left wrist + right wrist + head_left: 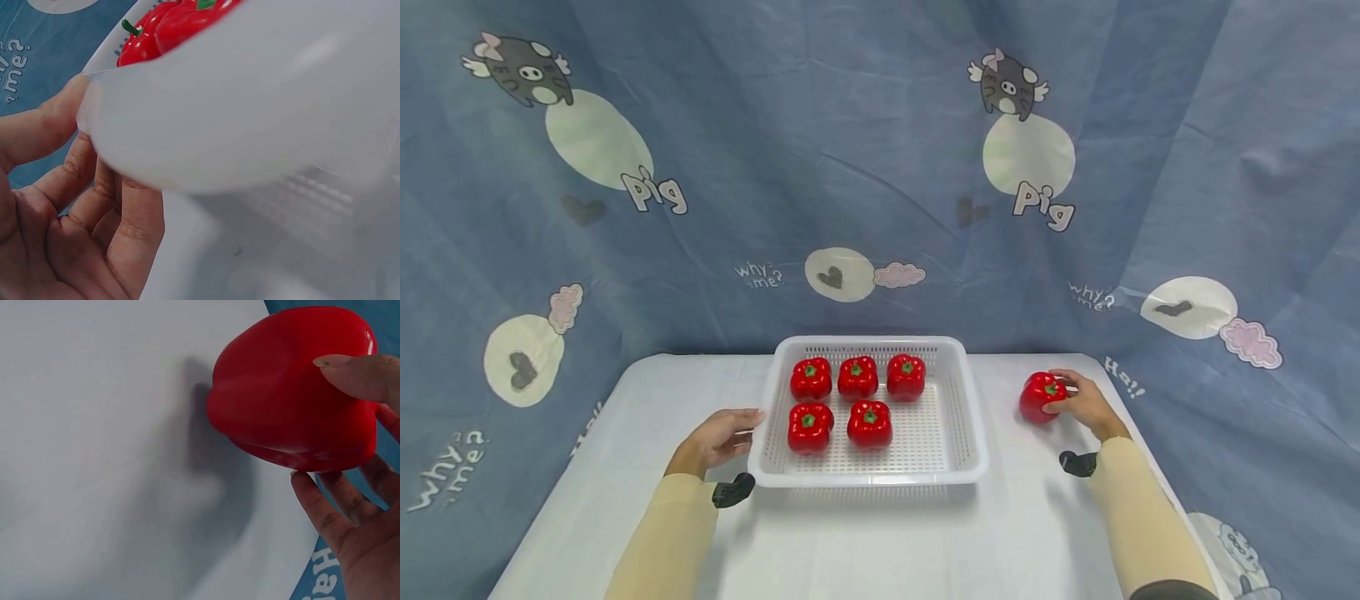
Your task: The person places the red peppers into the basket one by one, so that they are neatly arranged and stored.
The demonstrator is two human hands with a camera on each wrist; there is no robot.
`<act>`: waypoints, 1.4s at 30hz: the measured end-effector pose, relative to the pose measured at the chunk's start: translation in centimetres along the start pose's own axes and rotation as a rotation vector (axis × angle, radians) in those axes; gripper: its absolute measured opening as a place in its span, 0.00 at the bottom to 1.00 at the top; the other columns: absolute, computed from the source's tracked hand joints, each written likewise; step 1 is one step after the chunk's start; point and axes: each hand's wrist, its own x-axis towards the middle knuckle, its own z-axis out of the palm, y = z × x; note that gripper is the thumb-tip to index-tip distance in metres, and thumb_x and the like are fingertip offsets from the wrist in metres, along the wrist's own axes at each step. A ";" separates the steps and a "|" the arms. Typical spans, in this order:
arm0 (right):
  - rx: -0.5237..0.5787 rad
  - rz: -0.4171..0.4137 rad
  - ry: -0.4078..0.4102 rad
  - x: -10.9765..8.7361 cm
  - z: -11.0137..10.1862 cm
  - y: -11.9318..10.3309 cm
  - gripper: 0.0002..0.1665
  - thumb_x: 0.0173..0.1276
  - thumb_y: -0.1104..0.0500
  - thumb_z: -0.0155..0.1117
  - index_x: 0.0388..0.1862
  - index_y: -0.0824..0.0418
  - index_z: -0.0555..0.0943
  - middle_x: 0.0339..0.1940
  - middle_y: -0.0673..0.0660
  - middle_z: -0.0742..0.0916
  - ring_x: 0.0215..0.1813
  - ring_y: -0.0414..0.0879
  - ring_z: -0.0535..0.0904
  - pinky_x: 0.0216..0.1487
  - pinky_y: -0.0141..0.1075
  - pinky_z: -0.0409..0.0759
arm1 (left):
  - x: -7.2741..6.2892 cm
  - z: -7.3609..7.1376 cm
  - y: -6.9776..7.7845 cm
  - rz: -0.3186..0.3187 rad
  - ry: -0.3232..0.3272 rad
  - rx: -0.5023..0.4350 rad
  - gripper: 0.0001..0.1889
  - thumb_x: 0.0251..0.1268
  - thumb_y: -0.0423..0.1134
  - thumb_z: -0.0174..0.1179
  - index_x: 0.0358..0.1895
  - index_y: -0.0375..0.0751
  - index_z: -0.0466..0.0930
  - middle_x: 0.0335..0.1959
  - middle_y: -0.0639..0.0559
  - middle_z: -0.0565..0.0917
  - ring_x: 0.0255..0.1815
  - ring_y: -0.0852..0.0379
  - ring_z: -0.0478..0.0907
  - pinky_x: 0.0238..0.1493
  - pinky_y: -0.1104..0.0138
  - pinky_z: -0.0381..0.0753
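Note:
My right hand (1084, 402) holds a glossy red bell pepper (1037, 398) at the right side of the white table. In the right wrist view the thumb lies on one side of the pepper (290, 394) and the fingertips on the other; whether it touches the table I cannot tell. My left hand (722, 435) pinches the left rim of a white plastic basket (868, 480), thumb above and fingers below in the left wrist view. Inside the basket stand red bell peppers with green stems: three in the back row, such as one pepper (811, 379), and two in front.
The basket stands on a white table (880, 542), its front right part showing bare mesh floor (928, 433). A blue curtain (880, 208) with printed pigs hangs behind the table and along its sides. Dark straps (733, 490) sit at the wrists.

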 end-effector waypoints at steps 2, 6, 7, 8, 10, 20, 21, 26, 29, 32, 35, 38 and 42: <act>0.000 0.002 -0.003 -0.2 0.1 -0.2 0.48 0.59 0.65 0.70 0.74 0.63 0.56 0.71 0.71 0.62 0.68 0.69 0.58 0.65 0.60 0.66 | 0.1 0.0 0.0 -0.005 0.009 -0.004 0.30 0.64 0.40 0.64 0.65 0.26 0.68 0.46 0.46 0.83 0.41 0.53 0.82 0.48 0.58 0.83; -0.010 -0.009 -0.012 -0.6 0.4 -0.7 0.48 0.58 0.64 0.71 0.74 0.62 0.57 0.71 0.70 0.62 0.69 0.69 0.59 0.65 0.59 0.67 | 0.1 -0.1 -0.1 -0.005 0.005 -0.001 0.30 0.64 0.40 0.63 0.65 0.26 0.68 0.46 0.46 0.83 0.41 0.53 0.82 0.47 0.59 0.83; -0.015 -0.017 -0.017 -0.7 0.4 -0.9 0.48 0.58 0.64 0.71 0.74 0.63 0.57 0.71 0.70 0.62 0.69 0.69 0.59 0.65 0.59 0.68 | 0.1 -0.1 -0.1 -0.008 0.012 -0.007 0.30 0.64 0.40 0.64 0.64 0.26 0.68 0.46 0.45 0.83 0.40 0.53 0.82 0.47 0.59 0.84; -0.023 -0.025 -0.021 -0.8 0.5 -1.0 0.48 0.58 0.63 0.71 0.74 0.62 0.57 0.71 0.69 0.62 0.69 0.68 0.59 0.64 0.59 0.68 | 0.1 -0.1 -0.1 -0.008 0.009 -0.005 0.30 0.64 0.40 0.64 0.65 0.26 0.68 0.46 0.45 0.83 0.40 0.53 0.82 0.47 0.60 0.84; -0.035 -0.041 -0.026 -1.1 0.5 -1.5 0.48 0.57 0.63 0.71 0.74 0.62 0.58 0.70 0.69 0.63 0.69 0.68 0.59 0.64 0.59 0.69 | 0.0 -0.1 -0.1 -0.006 0.007 0.002 0.31 0.65 0.40 0.63 0.65 0.26 0.67 0.47 0.44 0.83 0.41 0.53 0.82 0.47 0.60 0.84; -0.134 -0.121 -0.043 -2.1 0.3 -3.5 0.49 0.56 0.62 0.73 0.73 0.64 0.59 0.68 0.71 0.66 0.67 0.69 0.60 0.59 0.58 0.75 | 0.1 0.4 -0.3 -0.005 0.019 0.017 0.32 0.65 0.42 0.63 0.66 0.27 0.66 0.55 0.39 0.79 0.44 0.50 0.81 0.50 0.58 0.82; -0.139 -0.128 -0.043 -2.2 0.2 -3.7 0.49 0.56 0.62 0.73 0.73 0.64 0.59 0.67 0.71 0.66 0.67 0.69 0.61 0.58 0.57 0.75 | 0.1 0.4 -0.3 -0.005 0.024 0.015 0.31 0.65 0.42 0.63 0.66 0.28 0.66 0.56 0.39 0.79 0.44 0.50 0.81 0.49 0.59 0.83; -0.139 -0.157 -0.042 -2.8 0.3 -4.7 0.49 0.55 0.61 0.74 0.73 0.63 0.60 0.66 0.70 0.68 0.66 0.68 0.63 0.55 0.55 0.78 | 0.1 0.3 0.0 -0.009 0.044 0.015 0.30 0.64 0.42 0.64 0.65 0.29 0.69 0.50 0.42 0.82 0.40 0.52 0.81 0.43 0.65 0.84; -0.153 -0.175 -0.038 -3.5 0.6 -5.4 0.49 0.54 0.61 0.74 0.72 0.64 0.60 0.65 0.70 0.69 0.65 0.68 0.63 0.54 0.55 0.79 | -0.1 0.2 0.1 0.000 0.022 0.013 0.30 0.64 0.42 0.64 0.65 0.28 0.68 0.48 0.43 0.83 0.40 0.52 0.82 0.44 0.64 0.84; -0.170 -0.194 -0.039 -4.1 0.9 -6.1 0.48 0.54 0.61 0.75 0.71 0.65 0.62 0.65 0.70 0.70 0.65 0.68 0.64 0.52 0.54 0.80 | -0.4 0.2 0.2 0.008 0.015 0.006 0.30 0.64 0.41 0.64 0.65 0.27 0.68 0.47 0.44 0.83 0.40 0.52 0.82 0.46 0.61 0.84; -0.183 -0.215 -0.049 -4.4 1.0 -6.6 0.48 0.53 0.61 0.75 0.70 0.65 0.63 0.64 0.69 0.71 0.64 0.68 0.65 0.51 0.52 0.81 | -0.5 0.2 0.2 0.014 0.007 0.010 0.30 0.65 0.40 0.63 0.65 0.26 0.67 0.47 0.45 0.83 0.40 0.52 0.82 0.46 0.61 0.84; -0.186 -0.244 -0.065 -4.6 1.1 -7.1 0.47 0.52 0.61 0.76 0.70 0.65 0.64 0.63 0.69 0.73 0.63 0.67 0.67 0.51 0.52 0.82 | -0.4 0.1 0.2 0.017 0.001 0.006 0.30 0.65 0.40 0.62 0.65 0.25 0.67 0.47 0.44 0.83 0.40 0.53 0.82 0.46 0.61 0.84; -0.185 -0.282 -0.080 -4.8 1.1 -7.7 0.46 0.52 0.62 0.75 0.69 0.66 0.65 0.61 0.69 0.74 0.61 0.67 0.69 0.49 0.51 0.82 | -0.4 0.2 0.1 0.016 0.002 -0.004 0.30 0.65 0.40 0.63 0.65 0.25 0.67 0.48 0.43 0.82 0.41 0.52 0.82 0.48 0.59 0.83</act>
